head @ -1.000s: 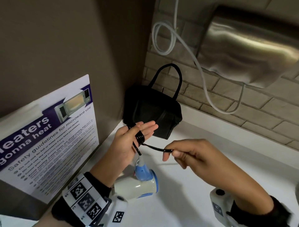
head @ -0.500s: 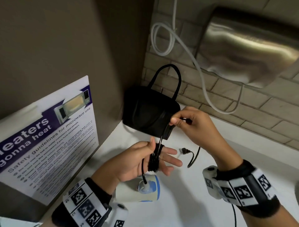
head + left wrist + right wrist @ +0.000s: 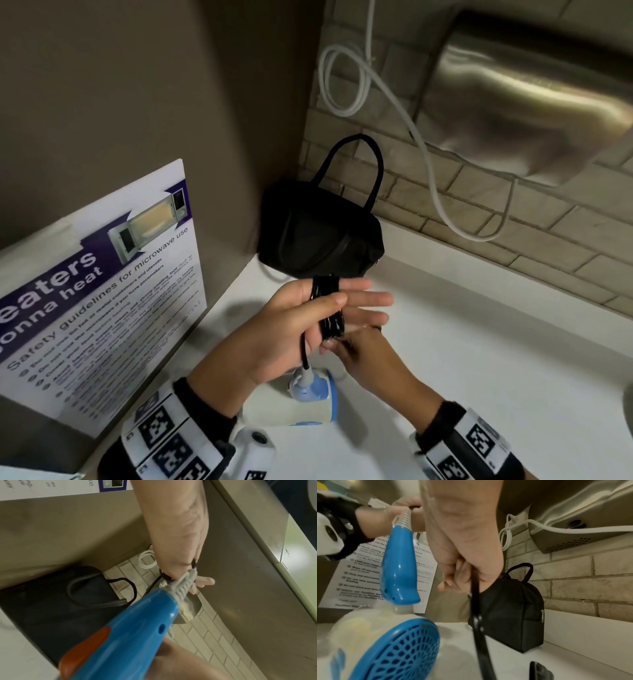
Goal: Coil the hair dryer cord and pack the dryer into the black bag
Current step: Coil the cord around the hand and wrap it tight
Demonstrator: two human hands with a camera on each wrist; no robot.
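A black cord point(image 3: 328, 308) is wound in several turns round the straight fingers of my left hand point(image 3: 356, 301), and the thumb presses on the coil. From the coil the cord drops to the white and blue hair dryer point(image 3: 294, 404), which lies on the white counter point(image 3: 479, 342) beneath my hands. Just under the left fingers, my right hand point(image 3: 349, 346) grips the loose end of the cord point(image 3: 477, 615), which runs down out of its curled fingers point(image 3: 464, 580). The black bag point(image 3: 322, 236) stands behind, in the corner, with its handles up.
A steel hand dryer point(image 3: 513, 96) hangs on the brick wall above the counter, with a white cable point(image 3: 376, 85) looping below it. A microwave safety poster point(image 3: 102, 274) leans at the left. A wall outlet point(image 3: 513, 520) sits near the corner.
My right hand has come down from in front of the bag to under my left fingers, carrying the cord round. The coil on the left hand is thicker and the dangling plug is gone from view.
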